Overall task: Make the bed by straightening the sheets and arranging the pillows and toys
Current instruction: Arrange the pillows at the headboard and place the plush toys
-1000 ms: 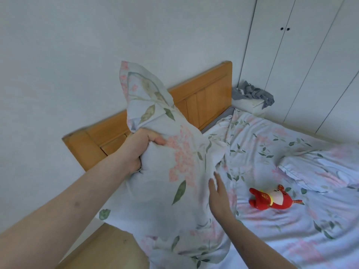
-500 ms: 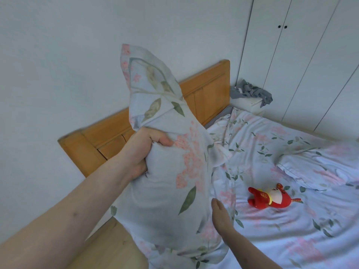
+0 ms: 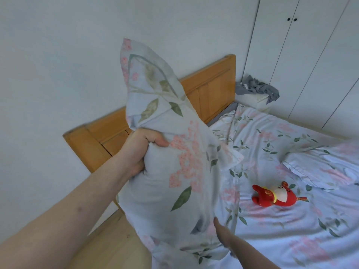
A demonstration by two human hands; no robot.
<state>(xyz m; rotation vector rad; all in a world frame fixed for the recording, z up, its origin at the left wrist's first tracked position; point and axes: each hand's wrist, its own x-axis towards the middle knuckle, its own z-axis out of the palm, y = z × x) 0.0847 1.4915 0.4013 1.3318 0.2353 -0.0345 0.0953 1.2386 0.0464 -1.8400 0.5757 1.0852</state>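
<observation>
White bedroom walls backed a floral-sheeted bed (image 3: 291,239). Your left hand (image 3: 139,150) gripped the pillow (image 3: 171,171) upright above it; your right hand (image 3: 223,233) pressed flat against its lower edge.

Wooden headboard (image 3: 211,90) against pale wall (image 3: 58,55), beyond the left hand (image 3: 139,150). White wardrobe doors (image 3: 310,55), two small dark knobs (image 3: 292,19), far right of it. Crumpled grey cloth (image 3: 256,88) on white bedside stand (image 3: 252,100). Wood floor (image 3: 108,247) below.
</observation>
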